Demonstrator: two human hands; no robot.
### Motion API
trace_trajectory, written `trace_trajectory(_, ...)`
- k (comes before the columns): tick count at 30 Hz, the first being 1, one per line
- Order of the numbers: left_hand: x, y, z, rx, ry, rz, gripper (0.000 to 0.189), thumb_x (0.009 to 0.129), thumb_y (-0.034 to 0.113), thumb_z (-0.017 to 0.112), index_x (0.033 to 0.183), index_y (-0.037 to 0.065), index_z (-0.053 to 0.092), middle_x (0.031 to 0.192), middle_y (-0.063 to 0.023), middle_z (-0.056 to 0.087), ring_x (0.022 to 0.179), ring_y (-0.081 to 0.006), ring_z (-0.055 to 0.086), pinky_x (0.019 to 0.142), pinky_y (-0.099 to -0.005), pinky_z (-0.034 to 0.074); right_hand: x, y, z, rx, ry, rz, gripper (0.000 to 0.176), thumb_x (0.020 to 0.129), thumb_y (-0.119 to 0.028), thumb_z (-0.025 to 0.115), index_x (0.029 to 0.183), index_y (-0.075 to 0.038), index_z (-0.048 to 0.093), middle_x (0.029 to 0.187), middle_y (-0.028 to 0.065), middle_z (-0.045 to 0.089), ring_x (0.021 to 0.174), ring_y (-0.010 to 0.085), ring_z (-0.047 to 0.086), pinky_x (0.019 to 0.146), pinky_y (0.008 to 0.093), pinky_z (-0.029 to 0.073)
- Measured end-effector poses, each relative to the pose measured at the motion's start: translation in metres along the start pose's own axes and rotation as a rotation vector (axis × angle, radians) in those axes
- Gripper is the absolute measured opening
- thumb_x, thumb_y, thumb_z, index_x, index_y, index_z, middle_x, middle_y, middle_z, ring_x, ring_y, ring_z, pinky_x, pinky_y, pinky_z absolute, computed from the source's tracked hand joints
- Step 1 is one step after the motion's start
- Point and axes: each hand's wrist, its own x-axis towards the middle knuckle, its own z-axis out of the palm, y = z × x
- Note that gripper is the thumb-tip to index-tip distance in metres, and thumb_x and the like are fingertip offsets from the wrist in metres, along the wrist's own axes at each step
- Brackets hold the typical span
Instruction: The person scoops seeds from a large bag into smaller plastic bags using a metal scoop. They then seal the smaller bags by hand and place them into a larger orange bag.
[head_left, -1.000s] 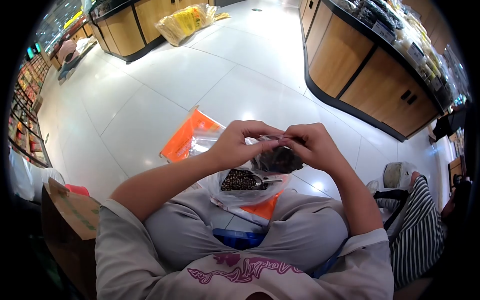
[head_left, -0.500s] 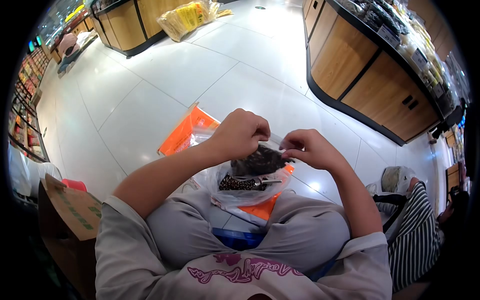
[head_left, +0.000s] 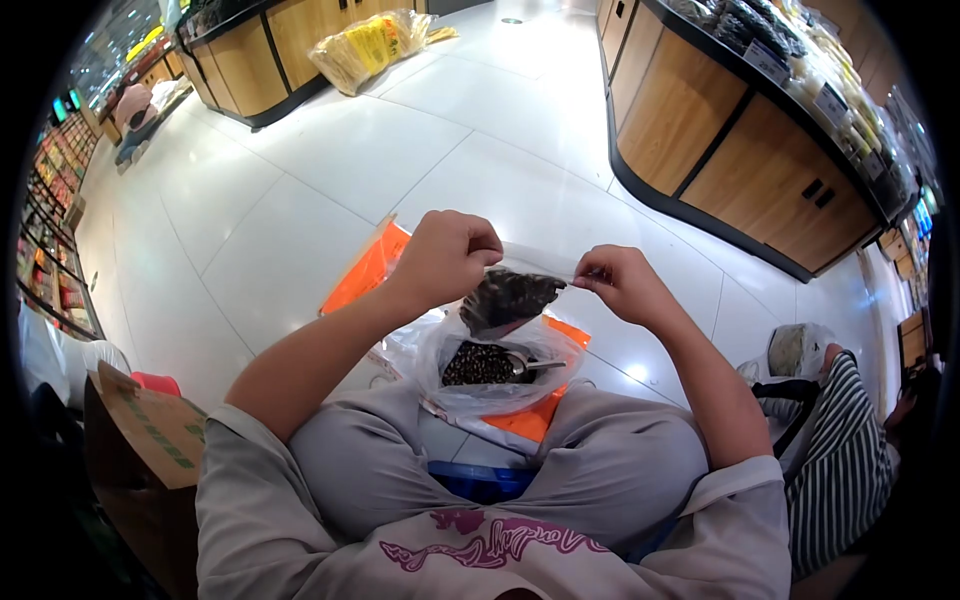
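Note:
A small clear bag of dark pieces hangs between my two hands, its top edge stretched flat. My left hand pinches one upper corner, and my right hand pinches the other. Below it, an open clear plastic bag holds dark beans or seeds. A metal scoop lies on them, its handle toward the right. Under and around the open bag is orange and white packaging, between my knees.
Wooden display counters stand at the right and upper left. A yellow-labelled package lies on the floor. A cardboard box is at the left. A person in striped clothing is at the right; another person is far left.
My hands have spread the small bag's top wider and flatter, my right hand now pinching its corner. The bag hangs slightly higher, and more of the beans and scoop shows.

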Motion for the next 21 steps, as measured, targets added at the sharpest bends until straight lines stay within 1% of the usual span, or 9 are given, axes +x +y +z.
trace_trajectory(1, 0.000, 0.002, -0.003, -0.021, -0.042, -0.079, 0.005, 0.077, 0.001, 0.069, 0.081, -0.001, 0.070, 0.068, -0.0107, 0.068, 0.064, -0.0145, 0.065, 0.062, -0.0283, 0.051, 0.000, -0.001, -0.001, -0.001, 0.006, -0.001, 0.007, 0.083, -0.005, 0.067, 0.087, 0.001, 0.065, 0.081, 0.0134, 0.063, 0.072, 0.0228, 0.062, 0.068, 0.0323, 0.050)
trace_trajectory(6, -0.003, -0.003, -0.003, -0.063, -0.190, -0.153, 0.005, 0.078, 0.001, 0.068, 0.082, -0.002, 0.068, 0.071, -0.0110, 0.067, 0.065, -0.0144, 0.064, 0.062, -0.0288, 0.051, -0.003, -0.009, -0.002, 0.019, 0.136, -0.010, 0.005, 0.082, -0.001, 0.066, 0.085, 0.002, 0.063, 0.076, 0.0130, 0.060, 0.071, 0.0237, 0.059, 0.066, 0.0332, 0.048)
trace_trajectory(8, -0.006, -0.003, 0.000, -0.069, -0.233, -0.173, 0.005, 0.078, 0.001, 0.068, 0.083, -0.002, 0.068, 0.072, -0.0113, 0.068, 0.066, -0.0148, 0.064, 0.062, -0.0287, 0.051, -0.005, -0.008, -0.001, 0.018, 0.140, -0.035, 0.005, 0.082, 0.000, 0.065, 0.084, 0.002, 0.062, 0.076, 0.0135, 0.060, 0.071, 0.0248, 0.059, 0.067, 0.0332, 0.048)
trace_trajectory(10, -0.007, -0.003, 0.003, 0.054, -0.329, -0.118, 0.007, 0.078, 0.004, 0.069, 0.083, -0.001, 0.068, 0.074, -0.0114, 0.068, 0.067, -0.0170, 0.065, 0.063, -0.0292, 0.050, -0.006, -0.010, 0.000, 0.017, 0.147, -0.063, 0.004, 0.082, 0.001, 0.065, 0.084, 0.002, 0.061, 0.076, 0.0140, 0.060, 0.071, 0.0259, 0.059, 0.067, 0.0333, 0.048)
trace_trajectory(13, -0.008, -0.002, 0.009, 0.124, -0.330, -0.041, 0.011, 0.077, 0.009, 0.071, 0.083, 0.001, 0.068, 0.073, -0.0116, 0.067, 0.066, -0.0208, 0.064, 0.062, -0.0317, 0.050, -0.007, -0.016, 0.001, -0.007, 0.120, -0.051, 0.005, 0.082, 0.000, 0.065, 0.083, 0.003, 0.060, 0.076, 0.0150, 0.059, 0.070, 0.0280, 0.058, 0.067, 0.0343, 0.047)
trace_trajectory(15, -0.009, 0.002, 0.015, 0.145, -0.335, -0.027, 0.011, 0.077, 0.011, 0.072, 0.083, 0.002, 0.069, 0.073, -0.0114, 0.066, 0.067, -0.0223, 0.064, 0.063, -0.0330, 0.049, -0.007, -0.021, 0.004, -0.014, 0.102, -0.103, 0.009, 0.083, 0.001, 0.067, 0.082, 0.005, 0.058, 0.073, 0.0102, 0.055, 0.064, 0.0160, 0.049, 0.061, 0.0293, 0.044)
trace_trajectory(17, -0.008, 0.001, 0.022, 0.168, -0.341, -0.012, 0.012, 0.076, 0.014, 0.072, 0.083, 0.004, 0.069, 0.073, -0.0113, 0.065, 0.068, -0.0238, 0.063, 0.064, -0.0343, 0.049, -0.006, -0.025, 0.004, -0.031, 0.081, -0.108, 0.010, 0.084, -0.001, 0.067, 0.082, 0.005, 0.058, 0.072, 0.0103, 0.054, 0.064, 0.0159, 0.049, 0.060, 0.0294, 0.044)
trace_trajectory(19, -0.006, -0.010, 0.033, 0.175, -0.280, 0.119, 0.012, 0.076, 0.016, 0.073, 0.081, 0.005, 0.070, 0.074, -0.0113, 0.064, 0.071, -0.0259, 0.062, 0.065, -0.0358, 0.047, -0.005, -0.026, 0.004, -0.047, 0.062, -0.110, 0.012, 0.084, -0.002, 0.067, 0.081, 0.005, 0.058, 0.072, 0.0104, 0.054, 0.063, 0.0157, 0.048, 0.060, 0.0295, 0.043)
trace_trajectory(21, -0.004, -0.012, 0.033, 0.129, -0.269, 0.117, 0.012, 0.076, 0.015, 0.073, 0.079, 0.005, 0.069, 0.074, -0.0111, 0.063, 0.072, -0.0264, 0.061, 0.065, -0.0361, 0.047, -0.005, -0.024, 0.004, -0.062, 0.002, -0.069, 0.015, 0.086, -0.007, 0.067, 0.081, 0.004, 0.058, 0.071, 0.0102, 0.054, 0.062, 0.0159, 0.048, 0.059, 0.0294, 0.042)
